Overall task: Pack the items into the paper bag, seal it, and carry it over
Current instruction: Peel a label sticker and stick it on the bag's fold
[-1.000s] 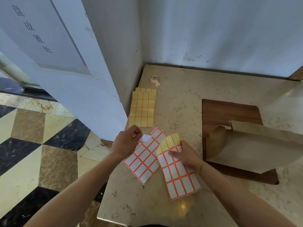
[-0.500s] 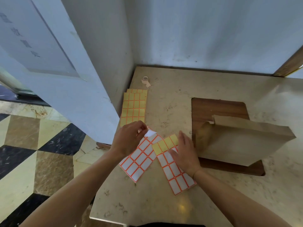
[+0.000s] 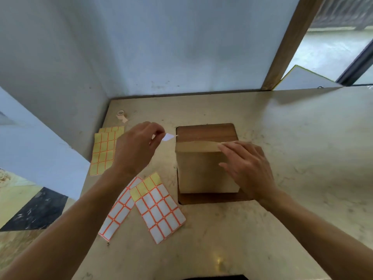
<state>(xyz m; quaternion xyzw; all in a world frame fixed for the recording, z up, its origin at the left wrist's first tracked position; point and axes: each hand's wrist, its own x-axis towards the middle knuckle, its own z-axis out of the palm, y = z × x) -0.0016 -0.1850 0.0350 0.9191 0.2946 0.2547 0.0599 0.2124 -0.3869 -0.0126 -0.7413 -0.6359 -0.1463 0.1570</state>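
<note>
The brown paper bag [image 3: 201,170] stands on a dark wooden board [image 3: 205,131], its top folded over. My right hand [image 3: 247,166] lies flat on the bag's right side and folded top, fingers spread. My left hand [image 3: 137,150] hovers to the left of the bag, pinching a small white sticker [image 3: 168,136] between thumb and finger, just short of the bag's top left corner. What is inside the bag is hidden.
Two white label sheets with orange grids [image 3: 159,209] [image 3: 119,213] lie near the counter's front left. Yellow backing sheets [image 3: 103,152] lie by the left wall, a small tape roll [image 3: 121,115] behind them. The marble counter [image 3: 282,158] ends at walls behind and left.
My left hand lifted the peeled sticker up and right toward the bag. My right hand left the label sheet and moved onto the bag, which now stands squarely with its top folded.
</note>
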